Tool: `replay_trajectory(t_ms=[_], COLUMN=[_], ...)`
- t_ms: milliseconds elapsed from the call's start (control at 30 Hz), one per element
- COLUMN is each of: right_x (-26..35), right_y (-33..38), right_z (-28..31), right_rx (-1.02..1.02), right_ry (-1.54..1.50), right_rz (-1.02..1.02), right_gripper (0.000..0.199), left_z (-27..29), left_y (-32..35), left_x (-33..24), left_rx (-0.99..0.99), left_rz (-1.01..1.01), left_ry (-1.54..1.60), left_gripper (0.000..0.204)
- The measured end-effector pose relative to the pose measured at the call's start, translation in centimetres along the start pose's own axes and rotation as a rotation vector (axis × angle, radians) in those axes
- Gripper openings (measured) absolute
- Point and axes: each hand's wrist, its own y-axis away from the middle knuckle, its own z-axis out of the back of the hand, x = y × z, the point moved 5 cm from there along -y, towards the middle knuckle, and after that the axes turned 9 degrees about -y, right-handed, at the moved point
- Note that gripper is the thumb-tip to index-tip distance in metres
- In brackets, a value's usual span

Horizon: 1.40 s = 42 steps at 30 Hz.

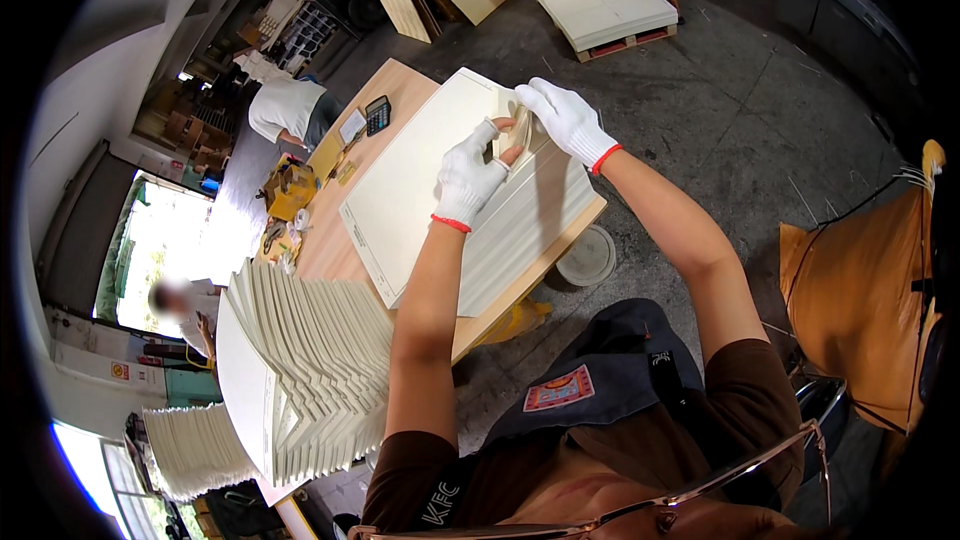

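Observation:
A stack of large white paper sheets point(410, 180) lies on the wooden table in front of me. Both my hands wear white knitted gloves with red cuffs. My left hand point(472, 175), with bare thumb and fingertip showing, pinches the lifted edge of several sheets point(519, 132) near the stack's far right corner. Facing it, my right hand point(563, 120) curls over the same corner and grips the sheets from the outer side. Its fingertips are partly hidden behind the paper.
Left of my forearm stands a tall fanned pile of white sheets point(310, 380). The wooden table point(340, 230) bears a calculator point(378, 116) and a yellow box point(290, 190). Below its right edge is a round bucket lid point(586, 256). A loaded pallet point(625, 15) stands beyond; other people are at left.

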Motion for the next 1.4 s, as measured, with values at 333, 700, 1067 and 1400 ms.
replay_trajectory(t_ms=[333, 700, 1067, 1400], right_x=[0.5, -0.3, 1.8, 0.1], right_y=[0.6, 2.4, 0.1, 0.9], right_z=[1.2, 2.8, 1.4, 0.5], right_rx=[-0.035, 0.173, 0.102, 0.000], right_ry=[0.142, 0.631, 0.334, 0.060], right_rz=[0.046, 0.092, 0.316, -0.010], right_gripper=[0.056, 0.068, 0.051, 0.061], left_z=[0.3, 0.1, -0.4, -0.2], left_y=[0.5, -0.2, -2.7, -0.5], left_x=[-1.3, -1.7, -0.5, -0.5], left_rx=[-0.026, 0.028, 0.086, 0.137], left_rz=[-0.069, 0.015, 0.105, 0.078], left_ry=[-0.107, -0.206, -0.222, 0.148], left_gripper=[0.047, 0.050, 0.041, 0.038])
